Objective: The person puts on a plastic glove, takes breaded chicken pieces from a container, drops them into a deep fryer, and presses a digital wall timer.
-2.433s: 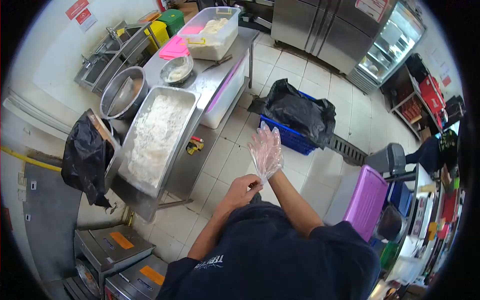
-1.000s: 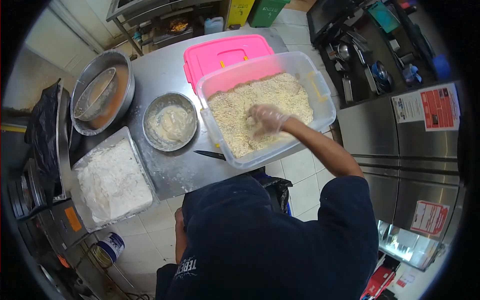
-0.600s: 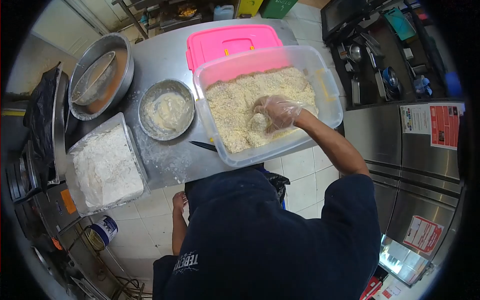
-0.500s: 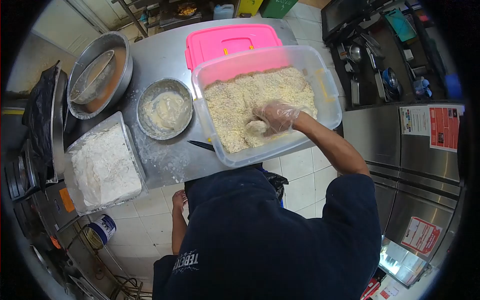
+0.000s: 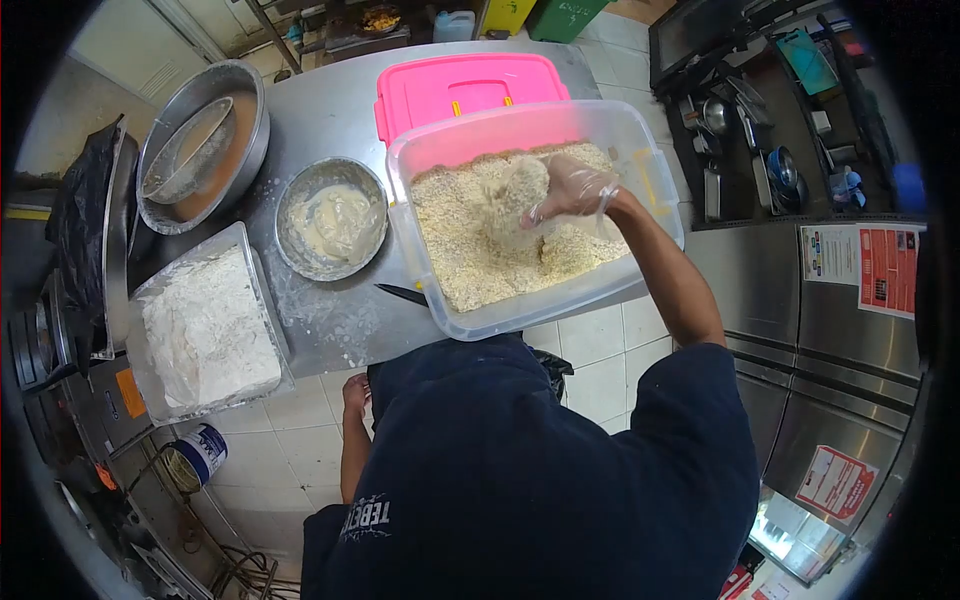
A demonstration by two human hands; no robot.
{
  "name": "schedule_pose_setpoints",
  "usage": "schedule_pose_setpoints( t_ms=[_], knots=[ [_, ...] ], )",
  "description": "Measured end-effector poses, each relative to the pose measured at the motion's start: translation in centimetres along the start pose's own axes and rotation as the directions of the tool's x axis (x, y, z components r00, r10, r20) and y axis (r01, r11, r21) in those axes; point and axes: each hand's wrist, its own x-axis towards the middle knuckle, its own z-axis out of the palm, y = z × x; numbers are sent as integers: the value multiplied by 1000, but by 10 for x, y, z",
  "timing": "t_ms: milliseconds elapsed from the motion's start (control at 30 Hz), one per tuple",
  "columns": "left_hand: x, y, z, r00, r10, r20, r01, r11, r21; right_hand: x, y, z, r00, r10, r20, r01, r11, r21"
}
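Observation:
My right hand (image 5: pixel 578 190), in a clear plastic glove, is raised over the breadcrumbs (image 5: pixel 470 260) in a large clear plastic tub (image 5: pixel 465 322). Its fingers are closed on a crumb-coated piece of food (image 5: pixel 527 182); what lies under the coating is hidden. Below the hand the crumbs are blurred, with a mound to the right. My left hand (image 5: pixel 357 393) hangs beside my body, below the table edge, bare and holding nothing visible, its fingers loosely apart.
A metal bowl of batter (image 5: pixel 335 222), a tray of flour (image 5: pixel 215 325) and a large basin of brownish liquid with a strainer (image 5: pixel 190 150) stand left of the tub. A dark knife blade (image 5: pixel 402 293) lies near the tub's edge. The pink lid (image 5: pixel 470 85) lies behind.
My right hand has lifted from the crumbs near the tub's front and moved toward the back, carrying the coated piece up. The crumbs beneath are disturbed. My left hand stays put.

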Motion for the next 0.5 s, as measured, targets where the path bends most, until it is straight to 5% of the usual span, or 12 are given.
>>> schedule_pose_setpoints(
  t_ms=[33,133,200,267,333,400,433,500],
  knots=[
    [1,1,-1,1000,19,11,-20,1000,21,0,-1,-1,967,-143,-209,150,989,17],
    [5,5,-4,999,-4,33,3,1000,29,-11,-17,-12,936,-112,-335,60,985,-164],
    [5,9,-5,1000,-19,22,19,1000,8,-18,-47,-25,982,-45,-184,12,983,-181],
    [0,15,-5,999,-35,8,35,999,-11,-18,-65,-27,985,89,148,-65,986,-155],
    [-5,21,-1,999,-41,-7,41,999,8,-5,-68,-12,972,64,228,-18,981,-195],
    [7,9,-1,1000,-13,-14,13,1000,19,23,-53,19,845,-136,517,312,911,-270],
    [12,5,-1,1000,13,-17,-13,999,32,38,-41,39,845,-140,516,316,910,-269],
    [9,6,2,1000,13,-27,-12,999,32,65,-25,71,802,-557,214,580,645,-497]
  ],
)
